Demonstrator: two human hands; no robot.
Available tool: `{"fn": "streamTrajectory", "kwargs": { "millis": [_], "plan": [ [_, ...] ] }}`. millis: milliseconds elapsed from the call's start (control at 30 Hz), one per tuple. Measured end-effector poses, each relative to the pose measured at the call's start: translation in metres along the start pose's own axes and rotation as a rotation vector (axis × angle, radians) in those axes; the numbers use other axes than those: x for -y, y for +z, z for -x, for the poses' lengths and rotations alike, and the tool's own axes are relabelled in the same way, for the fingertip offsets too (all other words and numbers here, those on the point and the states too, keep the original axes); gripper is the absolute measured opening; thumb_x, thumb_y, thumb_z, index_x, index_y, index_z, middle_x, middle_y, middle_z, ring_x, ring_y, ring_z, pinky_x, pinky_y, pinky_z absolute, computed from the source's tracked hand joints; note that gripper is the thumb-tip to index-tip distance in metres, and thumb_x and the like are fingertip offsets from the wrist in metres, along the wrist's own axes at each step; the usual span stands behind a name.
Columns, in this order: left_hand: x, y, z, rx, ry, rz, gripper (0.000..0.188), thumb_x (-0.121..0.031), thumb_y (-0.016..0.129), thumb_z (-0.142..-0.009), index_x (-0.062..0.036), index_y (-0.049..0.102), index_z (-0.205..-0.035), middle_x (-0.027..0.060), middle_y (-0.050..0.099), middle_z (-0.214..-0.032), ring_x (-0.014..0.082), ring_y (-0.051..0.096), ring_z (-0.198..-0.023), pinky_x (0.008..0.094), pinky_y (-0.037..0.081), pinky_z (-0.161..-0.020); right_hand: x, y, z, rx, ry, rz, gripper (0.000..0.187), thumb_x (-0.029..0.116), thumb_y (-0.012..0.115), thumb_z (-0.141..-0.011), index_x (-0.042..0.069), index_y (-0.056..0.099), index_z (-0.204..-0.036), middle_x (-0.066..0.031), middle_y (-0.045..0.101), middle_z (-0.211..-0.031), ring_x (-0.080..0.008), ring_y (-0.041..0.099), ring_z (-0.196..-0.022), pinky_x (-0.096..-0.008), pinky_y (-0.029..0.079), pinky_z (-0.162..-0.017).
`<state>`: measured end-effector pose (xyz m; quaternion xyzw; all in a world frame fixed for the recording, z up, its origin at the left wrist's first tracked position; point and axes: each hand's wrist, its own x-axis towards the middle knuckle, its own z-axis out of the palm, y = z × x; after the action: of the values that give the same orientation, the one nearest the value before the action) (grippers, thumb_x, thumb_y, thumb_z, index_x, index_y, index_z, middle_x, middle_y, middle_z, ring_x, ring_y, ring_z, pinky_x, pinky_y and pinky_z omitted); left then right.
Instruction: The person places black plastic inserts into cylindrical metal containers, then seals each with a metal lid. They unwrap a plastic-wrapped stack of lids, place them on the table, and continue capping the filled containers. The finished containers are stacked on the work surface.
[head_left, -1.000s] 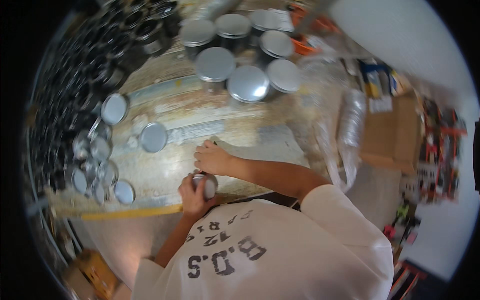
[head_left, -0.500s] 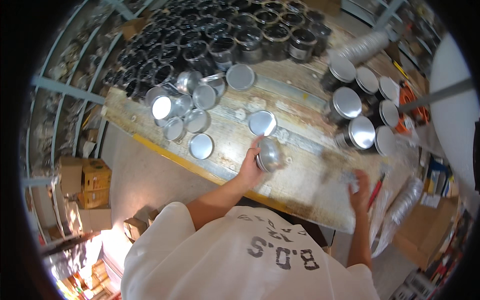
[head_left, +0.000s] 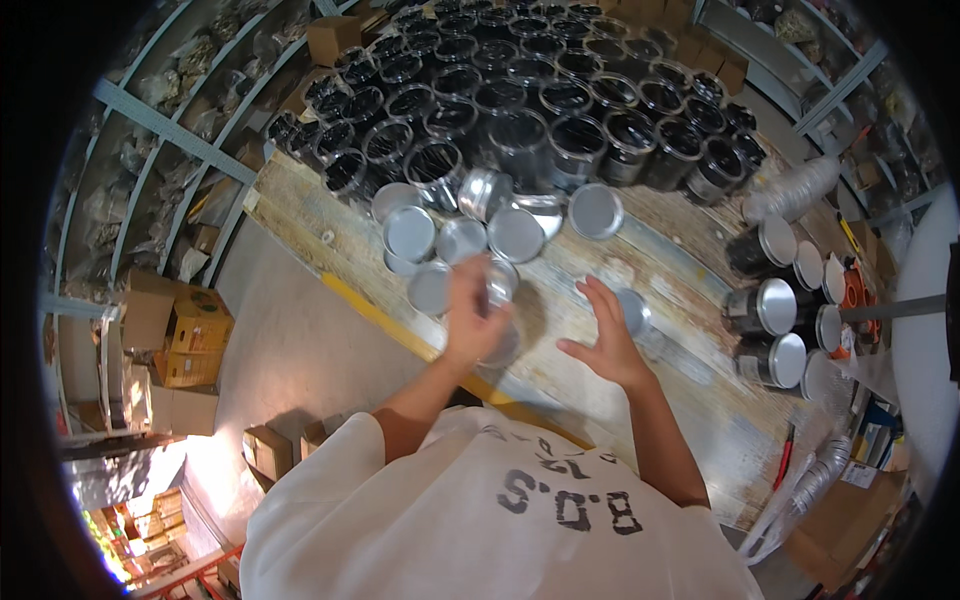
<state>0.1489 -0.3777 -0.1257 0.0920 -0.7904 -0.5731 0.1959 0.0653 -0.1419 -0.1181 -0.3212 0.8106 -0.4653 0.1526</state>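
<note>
My left hand (head_left: 470, 315), smeared by motion, is over a cluster of round silver lids at the table's near left side. Its fingers and thumb appear closed around a shiny silver lid (head_left: 500, 283), partly covered by the hand. Just below, another lid (head_left: 500, 346) lies partly behind my wrist. My right hand (head_left: 610, 345) hovers with fingers spread and nothing in it. Beside its fingers a single lid (head_left: 632, 312) lies on the table, partly hidden. More lids, such as a flat one (head_left: 596, 211) and a dull one (head_left: 409, 234), lie farther back.
Many open jars with black lining (head_left: 515, 140) crowd the far side of the worn wooden table (head_left: 660, 420). Black canisters with silver lids (head_left: 765, 306) stand at the right. Near them are a red pen-like tool (head_left: 784, 456) and clear plastic wrap (head_left: 825, 470). Cardboard boxes (head_left: 195, 340) sit left.
My view has shifted left. The left hand has moved from mid-table to the lid cluster. My right hand has come in from the right edge and opened; the blurred clear thing by it is gone.
</note>
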Motion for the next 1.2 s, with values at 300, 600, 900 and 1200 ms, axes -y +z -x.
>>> {"fn": "streamTrajectory", "kwargs": {
  "millis": [300,600,900,1200],
  "plan": [
    [0.132,-0.203,-0.104,-0.057,-0.098,-0.072,0.063,-0.004,0.056,-0.077,-0.0032,0.046,-0.14,0.0107,0.049,-0.126,0.0209,0.049,-0.108,0.0318,0.039,-0.096,0.026,0.089,-0.245,-0.07,-0.037,0.393,0.085,0.032,0.086,-0.064,0.006,0.045,-0.135,-0.0155,0.047,-0.138,-0.0369,0.043,-0.128,-0.0468,0.037,-0.106],
    [0.157,-0.185,-0.088,0.235,-0.261,0.008,0.057,-0.006,0.053,-0.079,-0.0025,0.048,-0.135,0.0155,0.048,-0.13,0.0285,0.044,-0.123,0.0361,0.034,-0.105,0.026,0.112,-0.181,0.042,0.202,0.477,0.093,0.043,0.085,-0.061,0.02,0.043,-0.141,-0.0101,0.045,-0.138,-0.0355,0.046,-0.125,-0.0495,0.039,-0.102],
    [0.032,-0.124,-0.114,0.166,0.23,-0.154,0.071,-0.036,0.062,-0.081,0.0014,0.042,-0.139,0.0218,0.038,-0.139,0.0347,0.039,-0.129,0.043,0.032,-0.107,-0.065,-0.009,-0.161,-0.463,0.277,0.469,0.074,0.034,0.083,-0.067,0.014,0.05,-0.131,-0.013,0.044,-0.141,-0.0357,0.039,-0.132,-0.0534,0.036,-0.104],
    [-0.042,-0.026,-0.279,0.458,0.283,-0.37,0.085,-0.024,0.082,-0.066,-0.0116,0.046,-0.141,0.0191,0.036,-0.139,0.036,0.044,-0.122,0.0449,0.044,-0.099,-0.093,0.018,-0.112,-0.356,0.491,0.669,0.084,0.045,0.084,-0.062,0.016,0.048,-0.133,-0.0149,0.036,-0.146,-0.0406,0.036,-0.131,-0.0611,0.031,-0.104]
  ]
}}
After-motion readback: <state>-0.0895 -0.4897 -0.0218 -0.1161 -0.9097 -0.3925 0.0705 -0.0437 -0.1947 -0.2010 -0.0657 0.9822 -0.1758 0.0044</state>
